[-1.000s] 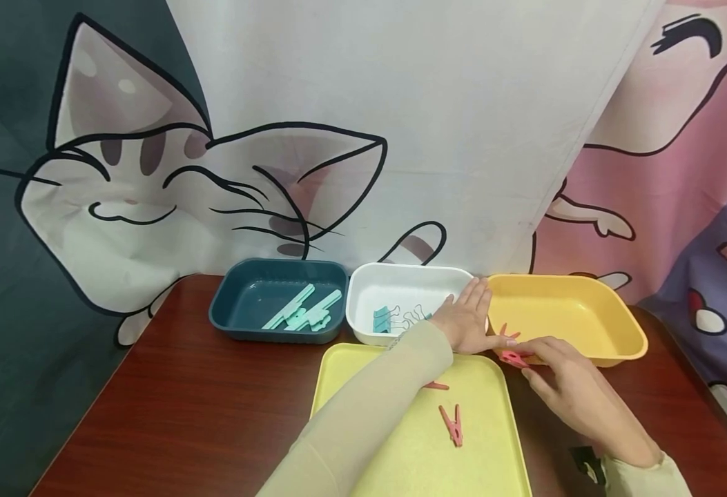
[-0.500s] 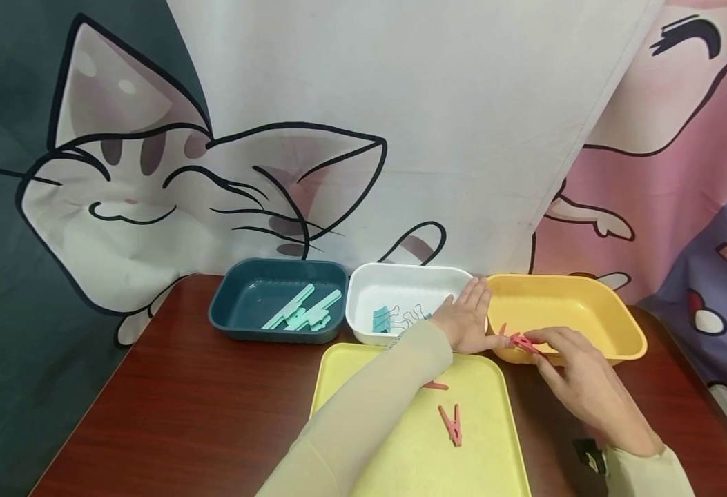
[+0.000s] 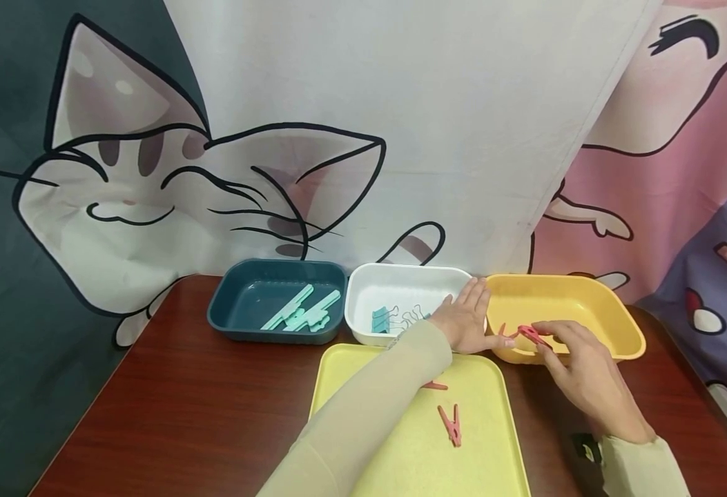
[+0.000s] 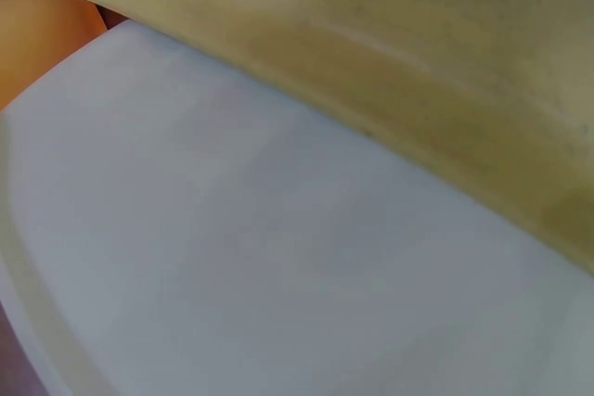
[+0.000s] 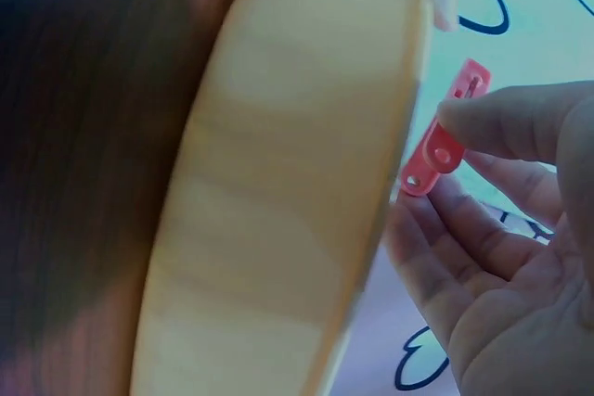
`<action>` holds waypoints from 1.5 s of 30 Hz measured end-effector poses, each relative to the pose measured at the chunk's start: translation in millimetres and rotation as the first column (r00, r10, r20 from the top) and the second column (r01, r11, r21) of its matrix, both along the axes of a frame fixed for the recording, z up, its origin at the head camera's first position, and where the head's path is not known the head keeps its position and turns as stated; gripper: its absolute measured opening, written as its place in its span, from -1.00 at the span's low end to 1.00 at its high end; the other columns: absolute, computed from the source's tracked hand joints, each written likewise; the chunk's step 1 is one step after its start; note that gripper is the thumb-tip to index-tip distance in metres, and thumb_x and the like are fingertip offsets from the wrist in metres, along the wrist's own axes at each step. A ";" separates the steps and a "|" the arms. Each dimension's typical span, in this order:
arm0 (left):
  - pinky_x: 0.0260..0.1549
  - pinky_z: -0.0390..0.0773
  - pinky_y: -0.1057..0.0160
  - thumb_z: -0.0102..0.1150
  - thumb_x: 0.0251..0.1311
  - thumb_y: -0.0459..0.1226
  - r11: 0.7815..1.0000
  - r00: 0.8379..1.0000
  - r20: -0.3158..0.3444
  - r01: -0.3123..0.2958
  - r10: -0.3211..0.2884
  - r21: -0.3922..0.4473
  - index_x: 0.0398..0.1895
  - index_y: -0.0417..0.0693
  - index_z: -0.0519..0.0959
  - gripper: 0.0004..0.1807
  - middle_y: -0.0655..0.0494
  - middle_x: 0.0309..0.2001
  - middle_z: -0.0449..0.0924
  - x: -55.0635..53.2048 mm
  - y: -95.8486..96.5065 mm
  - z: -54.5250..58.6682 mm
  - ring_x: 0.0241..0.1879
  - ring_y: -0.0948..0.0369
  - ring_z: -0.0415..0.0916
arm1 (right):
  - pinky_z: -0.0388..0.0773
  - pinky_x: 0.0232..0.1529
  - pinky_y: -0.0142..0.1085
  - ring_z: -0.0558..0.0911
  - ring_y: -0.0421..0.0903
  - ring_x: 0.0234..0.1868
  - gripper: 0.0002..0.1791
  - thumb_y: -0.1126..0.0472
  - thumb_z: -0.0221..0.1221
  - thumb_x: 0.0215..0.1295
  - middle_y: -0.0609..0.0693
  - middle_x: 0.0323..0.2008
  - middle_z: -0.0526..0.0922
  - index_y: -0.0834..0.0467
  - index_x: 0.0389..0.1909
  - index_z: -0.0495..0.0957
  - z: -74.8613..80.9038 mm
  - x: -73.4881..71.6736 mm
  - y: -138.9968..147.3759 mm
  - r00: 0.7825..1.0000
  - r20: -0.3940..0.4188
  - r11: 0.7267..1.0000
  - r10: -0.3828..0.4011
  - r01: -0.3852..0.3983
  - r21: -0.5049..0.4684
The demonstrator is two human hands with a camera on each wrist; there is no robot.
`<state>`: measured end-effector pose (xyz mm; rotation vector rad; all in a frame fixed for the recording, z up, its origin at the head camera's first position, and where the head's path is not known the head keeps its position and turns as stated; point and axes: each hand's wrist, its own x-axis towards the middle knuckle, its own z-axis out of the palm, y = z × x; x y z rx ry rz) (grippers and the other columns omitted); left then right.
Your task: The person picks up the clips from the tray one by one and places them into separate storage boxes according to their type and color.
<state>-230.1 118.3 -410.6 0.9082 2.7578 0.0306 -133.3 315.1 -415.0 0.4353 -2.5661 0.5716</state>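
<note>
At the near rim of the orange-yellow bin (image 3: 627, 345), my right hand (image 3: 587, 379) pinches a pink clothespin (image 3: 532, 335) between thumb and fingers. The right wrist view shows this clothespin (image 5: 444, 141) just beyond the bin's edge, its fingers partly behind it. My left hand (image 3: 462, 326) lies with straight fingers across the adjoining sides of the white bin (image 3: 363, 279) and the orange-yellow one, the thumb along the near rim. Another pink clothespin (image 3: 502, 331) shows at that rim beside the thumb, partly hidden. Only bins and tray appear in the left wrist view.
A pale yellow tray (image 3: 484, 442) bears one pink clothespin (image 3: 453, 428) and another (image 3: 435, 386) half hidden by the left sleeve. Teal binder clips (image 3: 382, 320) lie in the white bin. To its left, a dark teal bin (image 3: 233, 310) holds mint-green clips (image 3: 313, 310).
My right hand has lifted the pink clothespin slightly and shifted it right along the bin's near rim, away from the left thumb. My left hand has stayed in place.
</note>
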 end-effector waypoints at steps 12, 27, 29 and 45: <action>0.50 -0.15 0.12 -0.47 0.15 0.59 0.999 0.999 0.046 -0.013 0.015 -0.051 0.62 0.03 -0.45 0.21 0.18 0.59 -0.68 -11.8 7.9 -13.8 0.54 0.27 -0.71 | 0.43 -0.18 -0.26 0.63 0.12 -0.19 -0.60 0.43 0.41 0.04 0.15 -0.13 0.67 0.21 -0.04 0.65 -5.0 -14.3 6.0 1.000 -0.014 0.999 -0.028 0.028 -0.032; 0.50 -0.05 0.11 -0.42 0.22 0.55 1.000 1.000 0.024 -0.004 0.004 0.004 0.64 0.02 -0.36 0.16 0.14 0.63 -0.56 -0.4 0.8 -0.1 0.57 0.25 -0.61 | 0.49 -0.30 -0.32 0.68 0.25 -0.18 -0.67 0.33 0.36 0.12 0.25 -0.12 0.69 0.22 -0.04 0.67 -12.7 -24.2 23.1 0.983 0.144 0.988 -0.111 0.124 -0.087; 0.49 -0.03 0.08 -0.39 0.24 0.53 1.000 1.000 0.024 0.004 -0.004 0.028 0.64 -0.01 -0.34 0.16 0.11 0.63 -0.52 -0.7 -2.4 0.0 0.57 0.23 -0.58 | 0.50 -0.29 -0.19 0.66 0.26 -0.17 -0.67 0.32 0.35 0.12 0.28 -0.14 0.70 0.24 -0.05 0.67 -11.9 -27.5 21.5 0.974 0.182 0.986 -0.131 0.146 -0.075; 0.50 -0.14 0.13 -0.43 0.20 0.56 1.000 0.998 0.055 -0.009 0.009 -0.012 0.62 0.04 -0.43 0.18 0.18 0.60 -0.67 -6.4 4.3 -6.8 0.54 0.28 -0.69 | 0.55 -0.29 -0.09 0.67 0.08 -0.30 -0.61 0.10 0.44 0.12 0.18 -0.31 0.75 0.31 -0.16 0.69 1.6 -49.5 22.2 0.848 0.511 0.990 -0.136 0.136 0.039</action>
